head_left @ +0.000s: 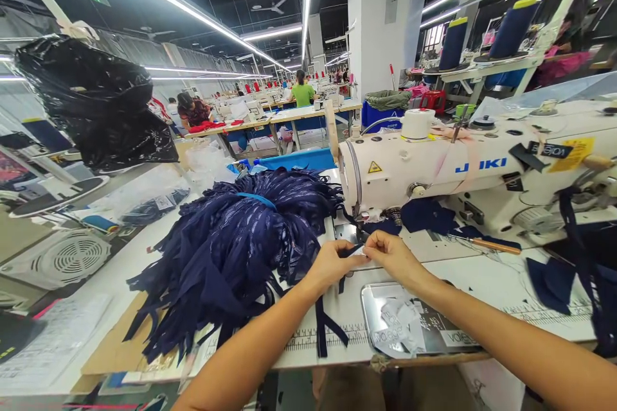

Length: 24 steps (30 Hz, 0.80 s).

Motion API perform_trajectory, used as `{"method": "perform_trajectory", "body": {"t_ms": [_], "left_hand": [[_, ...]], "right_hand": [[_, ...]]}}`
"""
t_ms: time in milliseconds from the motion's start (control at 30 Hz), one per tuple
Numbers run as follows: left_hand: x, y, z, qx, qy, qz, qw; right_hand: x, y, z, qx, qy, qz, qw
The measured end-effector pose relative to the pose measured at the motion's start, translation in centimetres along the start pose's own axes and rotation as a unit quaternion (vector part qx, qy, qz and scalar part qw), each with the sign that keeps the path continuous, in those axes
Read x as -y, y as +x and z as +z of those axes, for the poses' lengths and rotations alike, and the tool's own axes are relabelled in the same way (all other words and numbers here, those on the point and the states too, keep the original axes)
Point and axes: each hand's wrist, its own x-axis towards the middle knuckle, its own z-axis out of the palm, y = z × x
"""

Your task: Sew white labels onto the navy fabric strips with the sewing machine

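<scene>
Just in front of the needle of a white JUKI sewing machine (pixel 419 160), my two hands meet. My left hand (pixel 335 264) is closed in a pinch on a navy fabric strip (pixel 355 249). Thumb and fingers of my right hand (pixel 393 258) pinch at the same spot, where a small white label shows between the hands; the fingertips partly hide it. To the left lies a big bundle of navy strips (pixel 212 270), tied with a blue band (pixel 257 199). Below my right hand, a metal tray (pixel 369 308) carries loose white printed labels (pixel 400 324).
Navy scraps (pixel 427 215) and a wooden-handled tool (pixel 496 245) lie by the machine. A printed ruler (pixel 308 337) runs along the table's front edge. Papers (pixel 53 334) are at left, navy thread cones (pixel 513 29) at upper right. People work at tables further back.
</scene>
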Motion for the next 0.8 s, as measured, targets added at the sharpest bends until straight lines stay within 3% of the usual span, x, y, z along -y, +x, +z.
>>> {"method": "perform_trajectory", "body": {"t_ms": [133, 367, 500, 600, 667, 733, 800], "left_hand": [[0.5, 0.2, 0.1, -0.018, 0.011, 0.015, 1.0], [0.3, 0.2, -0.3, -0.001, 0.006, 0.027, 1.0], [0.1, 0.0, -0.6, 0.009, 0.013, 0.039, 0.999], [-0.2, 0.1, -1.0, 0.023, 0.025, 0.04, 0.999], [-0.2, 0.3, -1.2, 0.036, 0.055, 0.056, 0.996], [-0.2, 0.6, -0.9, 0.037, 0.127, 0.112, 0.985], [-0.1, 0.9, -0.2, 0.021, 0.255, 0.204, 0.945]], "right_hand": [[-0.2, 0.0, -0.1, -0.009, 0.01, 0.0, 1.0], [-0.7, 0.1, 0.2, 0.01, -0.007, -0.02, 1.0], [-1.4, 0.5, -2.1, 0.047, -0.134, -0.075, 0.987], [-1.6, 1.3, -6.0, 0.008, -0.351, -0.128, 0.927], [-1.6, 2.2, -8.7, -0.035, -0.513, -0.164, 0.842], [-1.6, 3.2, -10.9, -0.052, -0.615, -0.206, 0.759], [-2.1, 4.1, -12.3, -0.038, -0.657, -0.234, 0.715]]}}
